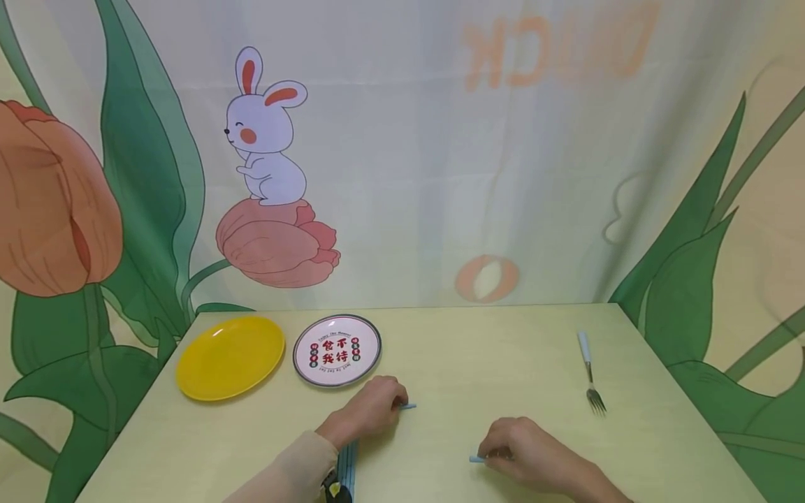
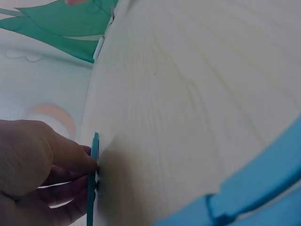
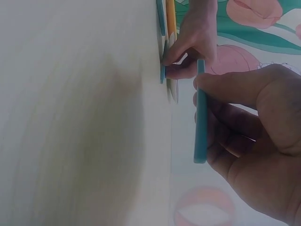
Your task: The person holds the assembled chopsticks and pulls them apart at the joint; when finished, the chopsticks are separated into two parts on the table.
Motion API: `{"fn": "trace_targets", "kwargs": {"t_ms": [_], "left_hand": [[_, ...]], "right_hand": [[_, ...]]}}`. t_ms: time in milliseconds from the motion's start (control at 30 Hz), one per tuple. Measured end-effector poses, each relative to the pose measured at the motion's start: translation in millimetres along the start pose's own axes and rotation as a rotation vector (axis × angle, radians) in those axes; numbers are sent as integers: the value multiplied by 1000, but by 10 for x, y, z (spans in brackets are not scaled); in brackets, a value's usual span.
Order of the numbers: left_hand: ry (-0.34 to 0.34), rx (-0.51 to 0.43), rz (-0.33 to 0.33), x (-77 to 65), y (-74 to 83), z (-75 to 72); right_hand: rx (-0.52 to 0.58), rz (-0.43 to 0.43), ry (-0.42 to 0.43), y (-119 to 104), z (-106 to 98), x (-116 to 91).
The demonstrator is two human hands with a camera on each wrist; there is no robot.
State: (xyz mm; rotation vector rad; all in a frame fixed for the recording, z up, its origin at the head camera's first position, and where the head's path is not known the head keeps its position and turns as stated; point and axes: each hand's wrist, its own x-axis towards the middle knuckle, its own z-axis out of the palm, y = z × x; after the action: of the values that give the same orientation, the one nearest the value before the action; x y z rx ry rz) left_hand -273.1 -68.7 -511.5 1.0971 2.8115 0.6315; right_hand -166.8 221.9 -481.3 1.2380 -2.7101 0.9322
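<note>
By the right hand [image 1: 531, 453], a blue strip [image 3: 201, 122] is pinched, probably for fine control. At ten o'clock from it, a second blue strip [image 2: 93, 181] is pinched close to the desk [image 1: 453, 356] by the left hand [image 1: 375, 405], likely so its angle can be steadied. Beyond the left hand, a white plate [image 1: 337, 351] is set at eleven o'clock and a yellow plate [image 1: 230, 358] at ten, seemingly for working room.

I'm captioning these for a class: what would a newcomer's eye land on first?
Probably the bright yellow plate at the far left of the table, then the white rabbit printed on the curtain behind. Lower in the head view, the left hand and right hand each pinch a blue stick.
</note>
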Motion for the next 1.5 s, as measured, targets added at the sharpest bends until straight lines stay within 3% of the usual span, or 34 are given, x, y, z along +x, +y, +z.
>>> {"fn": "trace_targets", "kwargs": {"t_ms": [867,1233,1500], "left_hand": [[27,-3,24,-22,4,-9],[83,-10,-31,-183,-10,-62],[128,-17,-38,-364,48,-205]], "right_hand": [[-12,-3,-40,15,97,-11],[46,54,-60,2,126,-18],[78,41,-73,15,138,-8]]}}
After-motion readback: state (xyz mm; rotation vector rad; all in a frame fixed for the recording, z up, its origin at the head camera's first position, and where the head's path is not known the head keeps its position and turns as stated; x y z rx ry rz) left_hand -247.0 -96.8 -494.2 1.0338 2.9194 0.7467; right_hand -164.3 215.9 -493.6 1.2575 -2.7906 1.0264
